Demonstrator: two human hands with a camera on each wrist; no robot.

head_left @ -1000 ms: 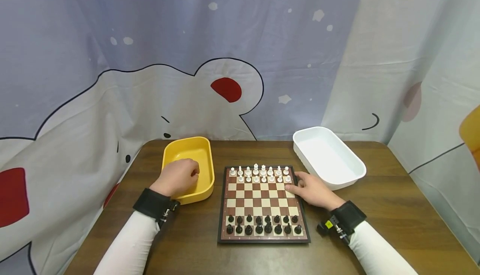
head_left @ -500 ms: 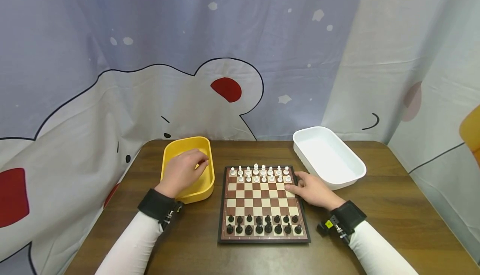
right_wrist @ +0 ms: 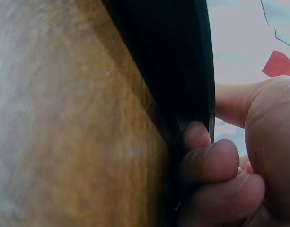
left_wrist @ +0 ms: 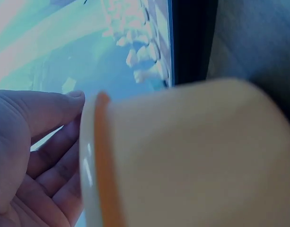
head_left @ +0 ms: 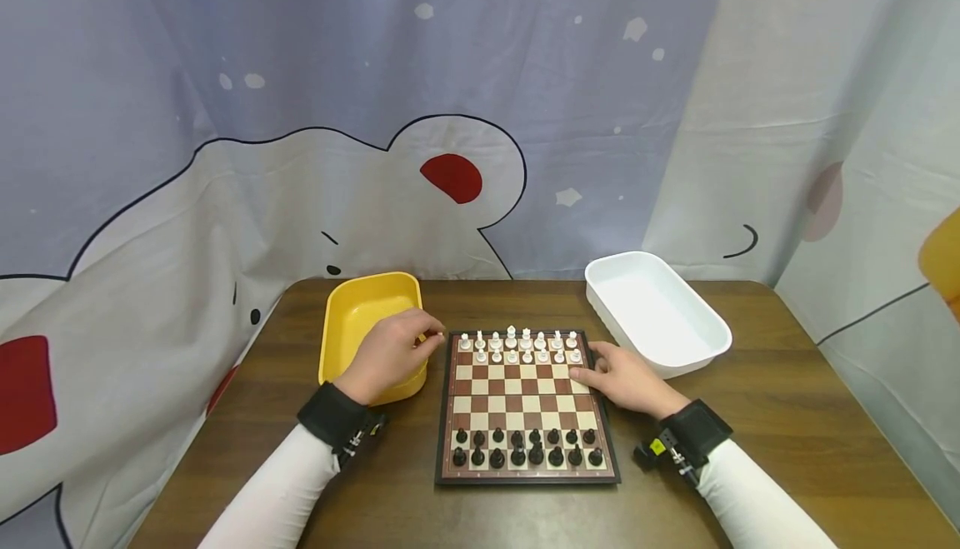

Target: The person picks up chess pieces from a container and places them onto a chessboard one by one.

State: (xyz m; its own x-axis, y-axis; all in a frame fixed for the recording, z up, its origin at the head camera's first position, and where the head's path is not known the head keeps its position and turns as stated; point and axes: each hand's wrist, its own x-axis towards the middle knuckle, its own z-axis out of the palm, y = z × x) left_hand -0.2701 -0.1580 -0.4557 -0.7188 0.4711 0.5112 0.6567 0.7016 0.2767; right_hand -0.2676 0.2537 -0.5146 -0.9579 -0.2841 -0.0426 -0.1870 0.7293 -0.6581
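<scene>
The chessboard [head_left: 517,403] lies mid-table, with white pieces [head_left: 527,342] along its far side and black pieces [head_left: 517,456] along its near side. My left hand [head_left: 390,353] reaches over the right rim of the yellow tray [head_left: 372,281], its thumb and fingertips pinched together near the board's far left corner. A tiny pale tip shows between them, apparently a white chess piece; the tray rim [left_wrist: 90,165] hides part of the fingers in the left wrist view. My right hand [head_left: 626,378] grips the board's right edge, thumb on top and fingers [right_wrist: 215,163] against its side.
Behind the board to the right stands a white tray [head_left: 656,311], its near corner close to my right hand. The wooden table [head_left: 375,491] ends at the back against a patterned curtain [head_left: 360,207].
My left hand has risen out of the yellow tray and moved right, toward the board's far left corner. My right hand has stayed on the board's edge.
</scene>
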